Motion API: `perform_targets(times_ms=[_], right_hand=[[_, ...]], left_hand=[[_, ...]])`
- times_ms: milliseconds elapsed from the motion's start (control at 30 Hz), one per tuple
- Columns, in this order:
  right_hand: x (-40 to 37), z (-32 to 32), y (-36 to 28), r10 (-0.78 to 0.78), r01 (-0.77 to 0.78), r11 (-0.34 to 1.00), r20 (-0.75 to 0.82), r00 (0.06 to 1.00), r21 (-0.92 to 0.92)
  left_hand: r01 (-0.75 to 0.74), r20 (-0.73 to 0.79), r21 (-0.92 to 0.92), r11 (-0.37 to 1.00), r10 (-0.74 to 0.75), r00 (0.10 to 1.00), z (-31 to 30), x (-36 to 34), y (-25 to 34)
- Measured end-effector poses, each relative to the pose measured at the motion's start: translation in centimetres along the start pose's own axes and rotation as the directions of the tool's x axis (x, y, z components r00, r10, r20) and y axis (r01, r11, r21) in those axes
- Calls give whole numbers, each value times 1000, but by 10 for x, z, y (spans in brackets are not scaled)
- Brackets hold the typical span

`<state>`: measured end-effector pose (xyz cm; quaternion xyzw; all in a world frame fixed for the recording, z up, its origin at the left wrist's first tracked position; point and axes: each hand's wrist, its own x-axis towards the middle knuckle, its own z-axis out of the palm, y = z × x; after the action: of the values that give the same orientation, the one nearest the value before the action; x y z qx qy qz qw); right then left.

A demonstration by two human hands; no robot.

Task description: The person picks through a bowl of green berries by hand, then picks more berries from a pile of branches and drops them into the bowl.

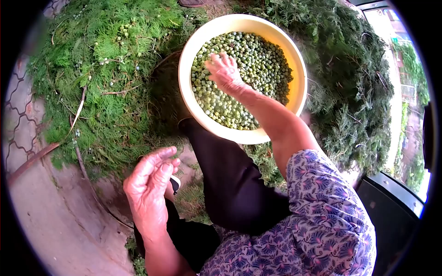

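A wide cream-yellow plastic basin (pixel 186 87) stands on the ground, filled with small green seed cones (pixel 258 64). My right hand (pixel 224 72) is inside the basin, left of its middle, with fingers spread over the cones and touching them. My left hand (pixel 149 184) is raised in front of my knees, apart from the basin. Its fingers are curled and the thumb lies close against them. Whatever they may hold is hidden.
Cut evergreen branches (pixel 110 101) with feathery leaves are heaped left of the basin; a darker heap (pixel 345 87) lies to its right. A bare branch (pixel 34 161) reaches onto the paving (pixel 60 216). A dark box-like object (pixel 386 207) stands at lower right.
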<state>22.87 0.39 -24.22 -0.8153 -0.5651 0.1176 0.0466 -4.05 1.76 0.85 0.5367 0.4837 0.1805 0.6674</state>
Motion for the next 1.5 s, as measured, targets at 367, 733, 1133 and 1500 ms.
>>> perform_targets(times_ms=[367, 733, 1133, 1500], right_hand=[[-56, -4, 63, 143, -142, 987, 16, 990, -74], [-32, -11, 101, 240, -243, 970, -131, 962, -7], [-23, 23, 13, 177, -176, 983, 24, 984, -47], [-154, -1, 13, 73, -143, 960, 281, 957, 239]], left_hand=[[36, 4, 12, 999, -36, 999, 3, 8, 5], [20, 41, 14, 1000, -20, 999, 7, 4, -2], [17, 62, 45, 999, -20, 998, 2, 10, -1], [69, 32, 9, 998, -69, 997, 4, 2, 4]])
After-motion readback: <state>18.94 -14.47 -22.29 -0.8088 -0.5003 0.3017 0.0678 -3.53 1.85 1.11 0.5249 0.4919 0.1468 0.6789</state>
